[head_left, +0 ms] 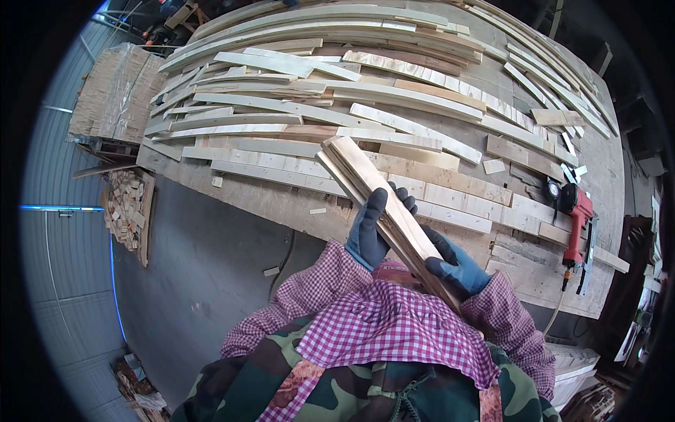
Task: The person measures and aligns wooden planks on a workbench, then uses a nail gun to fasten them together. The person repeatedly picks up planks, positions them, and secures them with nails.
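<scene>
A short stack of wooden boards (365,171) lies slantwise across both of my hands, its far end over the table and its near end by my chest. My left hand (367,233), in a blue and dark work glove, grips the stack along its left side, with fingertips showing past the far edge. Lower down, my right hand (461,269), gloved the same way, is closed round the right side near the close end. Beyond the stack, many long pale wood strips (274,105) are spread in rough rows on the worktable (260,216).
A red nail gun (578,219) with a hose rests at the table's right side. Small wood offcuts (494,166) lie among the strips. To the left stand a wrapped wood stack (116,91) and a bin of scraps (128,204). A cable (287,254) hangs by the front edge.
</scene>
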Available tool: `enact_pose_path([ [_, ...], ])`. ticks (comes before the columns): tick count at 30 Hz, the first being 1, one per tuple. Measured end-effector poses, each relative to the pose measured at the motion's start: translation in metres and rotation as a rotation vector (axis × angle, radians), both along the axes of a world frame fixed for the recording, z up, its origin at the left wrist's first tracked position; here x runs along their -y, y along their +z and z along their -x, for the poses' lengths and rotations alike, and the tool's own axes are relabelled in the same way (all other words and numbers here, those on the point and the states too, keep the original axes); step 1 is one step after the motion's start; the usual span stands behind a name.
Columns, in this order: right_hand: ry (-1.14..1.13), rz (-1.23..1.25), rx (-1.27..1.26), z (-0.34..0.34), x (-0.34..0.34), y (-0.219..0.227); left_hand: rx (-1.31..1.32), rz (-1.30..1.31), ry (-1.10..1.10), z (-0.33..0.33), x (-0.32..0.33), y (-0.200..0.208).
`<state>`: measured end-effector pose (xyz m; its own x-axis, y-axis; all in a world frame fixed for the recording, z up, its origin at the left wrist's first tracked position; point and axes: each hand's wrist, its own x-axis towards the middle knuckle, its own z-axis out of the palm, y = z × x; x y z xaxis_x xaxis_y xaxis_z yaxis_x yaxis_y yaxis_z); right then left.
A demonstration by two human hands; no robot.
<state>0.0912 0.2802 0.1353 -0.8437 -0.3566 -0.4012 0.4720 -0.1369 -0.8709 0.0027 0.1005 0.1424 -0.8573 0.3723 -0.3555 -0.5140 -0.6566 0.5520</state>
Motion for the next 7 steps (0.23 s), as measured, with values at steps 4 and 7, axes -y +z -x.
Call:
enact_pose_path([
  [4, 0.036, -0.224, -0.155, -0.009, -0.005, 0.023, -0.023, 0.014, 0.042, -0.013, -0.008, 0.007],
  [7, -0.013, -0.203, -0.243, -0.019, -0.009, 0.007, -0.009, 0.054, 0.071, -0.022, -0.012, 0.015],
])
